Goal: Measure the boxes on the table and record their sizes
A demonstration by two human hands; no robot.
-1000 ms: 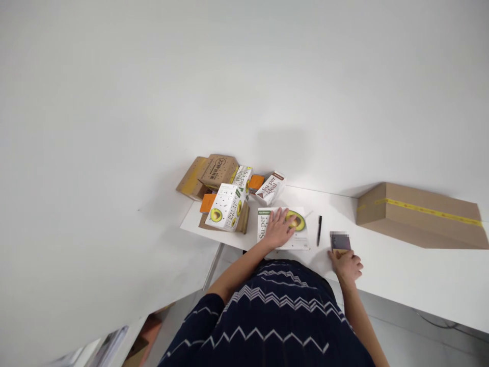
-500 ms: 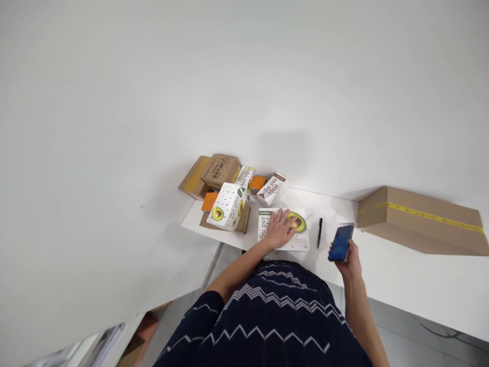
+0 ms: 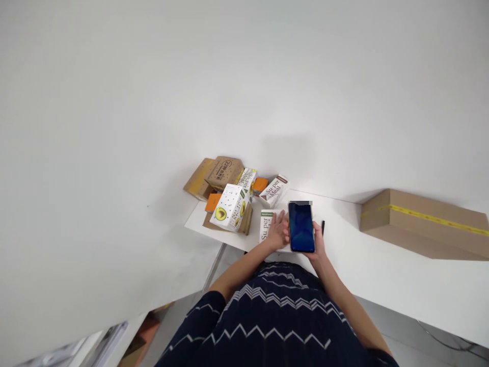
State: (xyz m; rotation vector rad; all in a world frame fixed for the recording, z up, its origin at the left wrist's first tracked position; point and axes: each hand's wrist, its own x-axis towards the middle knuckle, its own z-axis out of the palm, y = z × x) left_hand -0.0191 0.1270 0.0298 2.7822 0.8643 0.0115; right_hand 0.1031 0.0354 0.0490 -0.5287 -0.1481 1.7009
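1. The phone [image 3: 301,229] is held up above the near part of the surface, its dark blue screen facing the camera; from this view it covers the right part of a flat white box.
2. The right hand [image 3: 319,243] holds the phone, gripping its lower right side with the thumb along the edge.
3. The left hand [image 3: 275,234] lies palm down on the flat white box [image 3: 265,228], fingers slightly apart, grasping nothing, just left of the phone.
4. A black pen [image 3: 323,227] shows on the surface just right of the right hand, partly hidden by it.
5. The white surface [image 3: 340,252] runs along a plain white wall [image 3: 244,81]; a soft grey shadow falls on that wall above the flat box.
6. At the surface's left end crowd white avocado-printed boxes [image 3: 228,206], brown cartons [image 3: 224,172] and two small orange boxes [image 3: 261,185], with a tilted white box [image 3: 275,189] beside them.
7. Well to the right sits a long cardboard box [image 3: 431,229] banded with yellow tape, close to the wall.
8. Below the surface, pale floor [image 3: 389,318] shows, with a dark cable [image 3: 443,342] at lower right.
9. At lower left, paper-like stacks [image 3: 110,341] fill a shelf, too blurred to identify.
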